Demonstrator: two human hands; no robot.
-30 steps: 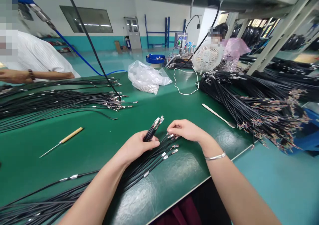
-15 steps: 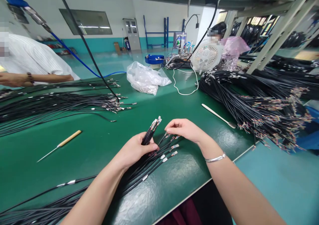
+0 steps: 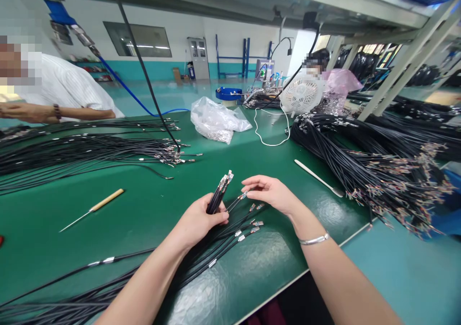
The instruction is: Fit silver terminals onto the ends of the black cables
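My left hand [image 3: 201, 217] is closed around a bunch of black cables [image 3: 217, 198], their small metal-tipped connectors pointing up and away from me. Just right of it, my right hand [image 3: 265, 193] has its thumb and fingers drawn together at the connector end of a single black cable [image 3: 236, 203]. That cable runs back toward my left hand. Below my right hand, several more cable ends [image 3: 256, 224] with connectors and white labels lie spread on the green tabletop [image 3: 180, 195]. Their lengths pass under my left forearm toward the lower left.
A wooden-handled awl [image 3: 107, 200] lies left and a white brush-like tool [image 3: 317, 177] right. Cable bundles [image 3: 86, 150] cover the far left; a large cable heap [image 3: 345, 157] fills the right. A clear bag [image 3: 218, 121] and a fan [image 3: 300, 97] stand farther back. A co-worker [image 3: 75, 87] sits across.
The view has shifted slightly, so everything sits a little lower and farther right. My right fingers have loosened somewhat, showing more of the cable's connector. My left hand keeps hold of the bunch.
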